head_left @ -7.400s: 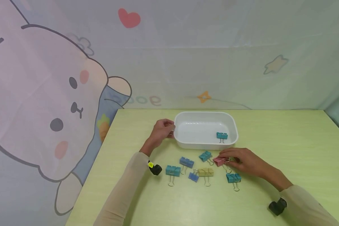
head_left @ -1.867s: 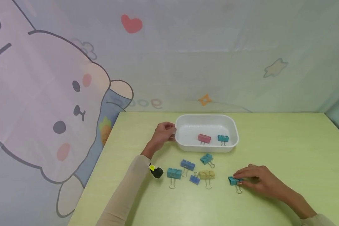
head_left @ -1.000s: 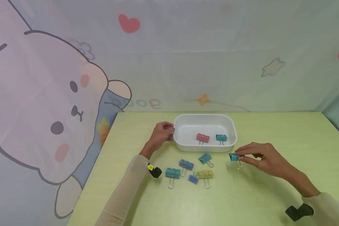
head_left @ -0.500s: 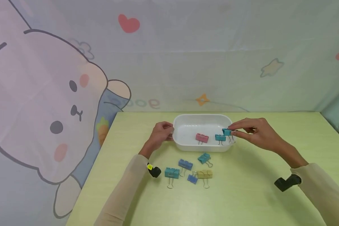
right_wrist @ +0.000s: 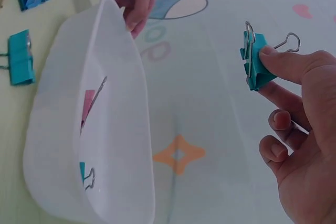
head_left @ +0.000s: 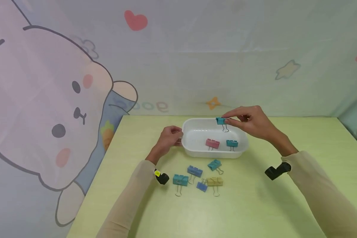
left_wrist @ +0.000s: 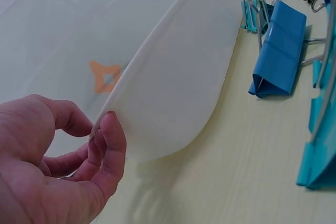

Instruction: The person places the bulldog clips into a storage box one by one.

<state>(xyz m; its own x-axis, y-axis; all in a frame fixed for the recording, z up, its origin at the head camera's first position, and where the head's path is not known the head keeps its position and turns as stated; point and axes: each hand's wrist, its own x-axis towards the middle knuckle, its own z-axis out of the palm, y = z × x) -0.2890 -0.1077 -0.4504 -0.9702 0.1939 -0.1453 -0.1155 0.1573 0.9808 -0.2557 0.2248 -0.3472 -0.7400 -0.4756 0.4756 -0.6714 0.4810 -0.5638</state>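
Note:
Between thumb and fingers my right hand point(head_left: 251, 123) pinches a teal binder clip point(head_left: 220, 121), raised over the far side of the white tray point(head_left: 214, 154). The right wrist view shows the same teal binder clip point(right_wrist: 257, 64) with its wire handles spread apart. My left hand point(head_left: 168, 138) pinches the tray's left rim, thumb on one side and fingers on the other, as the left wrist view shows. Inside the tray lie a pink binder clip point(head_left: 212, 143) and another teal binder clip point(head_left: 232, 143).
In front of the tray lie a blue clip point(head_left: 194, 171), a teal clip point(head_left: 215, 164), a larger teal clip point(head_left: 180, 179), a small blue clip point(head_left: 202, 186) and a yellow clip point(head_left: 215, 181). A patterned cloth point(head_left: 196, 66) hangs behind the table.
The pink clip went from my right hand into the tray. My right hand then picked up a teal clip from the table's right and carried it up and left over the tray. My left hand stayed put.

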